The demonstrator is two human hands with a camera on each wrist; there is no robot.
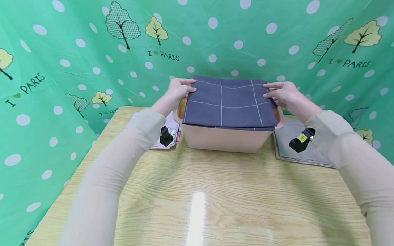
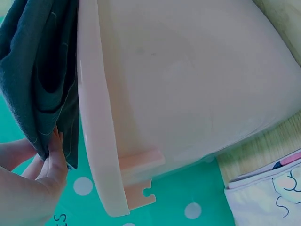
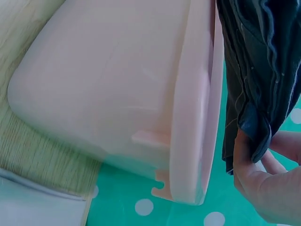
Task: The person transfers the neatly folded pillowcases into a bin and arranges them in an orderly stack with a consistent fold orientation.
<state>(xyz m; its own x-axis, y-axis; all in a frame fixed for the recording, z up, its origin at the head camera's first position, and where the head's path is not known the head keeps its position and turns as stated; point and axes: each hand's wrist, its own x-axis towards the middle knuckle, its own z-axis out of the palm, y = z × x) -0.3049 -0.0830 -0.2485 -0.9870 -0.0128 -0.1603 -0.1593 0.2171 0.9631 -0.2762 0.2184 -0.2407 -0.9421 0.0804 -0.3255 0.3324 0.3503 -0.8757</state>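
A dark navy cloth (image 1: pixel 231 102) with thin white grid lines, folded in layers, lies across the top of a pale pink plastic bin (image 1: pixel 227 140). My left hand (image 1: pixel 178 89) pinches the cloth's far left corner between thumb and fingers; the left wrist view shows that hand (image 2: pixel 40 174) gripping the bunched edge just outside the bin's rim (image 2: pixel 96 117). At the far right corner my right hand (image 1: pixel 286 95) pinches the same cloth, and the right wrist view shows its fingers around the folded layers (image 3: pixel 256 94). Most of the bin's inside is hidden under the cloth.
A folded white printed cloth (image 1: pixel 174 131) lies left of the bin, partly behind my left sleeve. Right of it lies a folded grey cloth (image 1: pixel 291 140). Everything rests on a wooden table (image 1: pixel 233 200), with a green polka-dot curtain (image 1: pixel 213 40) behind.
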